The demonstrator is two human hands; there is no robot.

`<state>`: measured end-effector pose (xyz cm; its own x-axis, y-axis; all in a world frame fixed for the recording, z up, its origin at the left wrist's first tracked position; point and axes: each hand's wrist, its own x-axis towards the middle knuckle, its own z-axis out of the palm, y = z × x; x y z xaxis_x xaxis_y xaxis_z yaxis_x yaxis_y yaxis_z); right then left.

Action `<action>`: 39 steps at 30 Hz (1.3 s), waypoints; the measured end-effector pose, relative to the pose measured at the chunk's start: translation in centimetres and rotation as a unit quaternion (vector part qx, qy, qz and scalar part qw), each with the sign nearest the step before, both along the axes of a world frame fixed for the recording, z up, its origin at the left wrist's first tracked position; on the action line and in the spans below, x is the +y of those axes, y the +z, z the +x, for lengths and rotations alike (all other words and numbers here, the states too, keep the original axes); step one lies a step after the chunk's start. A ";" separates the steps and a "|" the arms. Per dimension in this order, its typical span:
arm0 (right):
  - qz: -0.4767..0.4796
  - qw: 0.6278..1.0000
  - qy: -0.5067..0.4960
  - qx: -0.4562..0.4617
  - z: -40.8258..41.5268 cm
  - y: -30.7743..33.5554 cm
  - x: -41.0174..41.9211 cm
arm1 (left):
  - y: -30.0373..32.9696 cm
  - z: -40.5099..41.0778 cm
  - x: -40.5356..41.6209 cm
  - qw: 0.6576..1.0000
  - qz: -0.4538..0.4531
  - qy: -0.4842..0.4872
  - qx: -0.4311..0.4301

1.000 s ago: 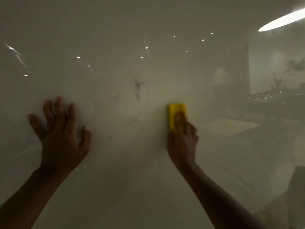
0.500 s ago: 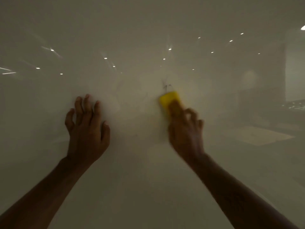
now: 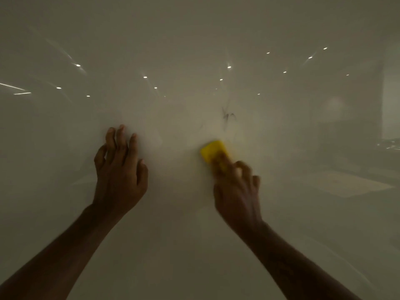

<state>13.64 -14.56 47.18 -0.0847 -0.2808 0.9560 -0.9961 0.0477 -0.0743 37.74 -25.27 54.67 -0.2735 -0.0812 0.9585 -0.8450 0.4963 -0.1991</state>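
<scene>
The left hand [image 3: 120, 169] was laid released, fingers straight, against the glossy white surface [image 3: 194, 245] left of centre. Right of centre, a yellow sponge [image 3: 213, 150] was grasped by the blurred right hand [image 3: 237, 191] and pressed to that surface. Dark marks [image 3: 227, 115] were seen just above the sponge, and reflected lights [image 3: 229, 67] were scattered higher up.

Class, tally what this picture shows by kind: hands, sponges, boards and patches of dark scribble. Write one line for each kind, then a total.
Hands: 2, the left hand and the right hand
Yellow sponge: 1
White board: 1
Dark scribble: 1 patch
Total: 5
</scene>
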 end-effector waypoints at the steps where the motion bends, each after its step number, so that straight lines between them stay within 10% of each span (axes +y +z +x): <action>1: -0.024 0.998 -0.019 -0.055 0.2 0.7 0.0 | -0.1 0.2 0.0 1.000 0.002 0.001 -0.002; 9: 0.081 0.960 0.058 0.263 0.9 -2.2 -0.1 | 1.0 0.6 -0.1 1.000 0.004 0.006 -0.003; 15: -0.093 0.973 -0.075 -0.198 -7.1 10.3 1.5 | 2.8 1.1 -0.6 1.000 -0.012 -0.001 -0.006; 17: -0.104 0.966 -0.090 -0.221 -5.7 10.8 1.2 | 3.4 1.2 -0.7 1.000 -0.015 -0.003 -0.007; 20: -0.055 0.998 -0.026 0.019 -0.8 6.7 -0.2 | 4.0 0.9 -0.7 1.000 -0.020 -0.005 0.000; 24: 0.091 0.938 0.035 0.332 0.4 3.7 -0.6 | 4.1 0.5 -0.9 1.000 -0.022 -0.002 0.012; 31: -0.096 0.980 -0.092 -0.145 -6.3 16.1 1.7 | 4.2 2.2 -1.7 1.000 -0.028 0.012 0.007; 39: 0.082 0.935 0.052 0.340 2.5 4.3 -1.3 | 5.1 2.3 -1.2 0.999 -0.020 0.016 0.019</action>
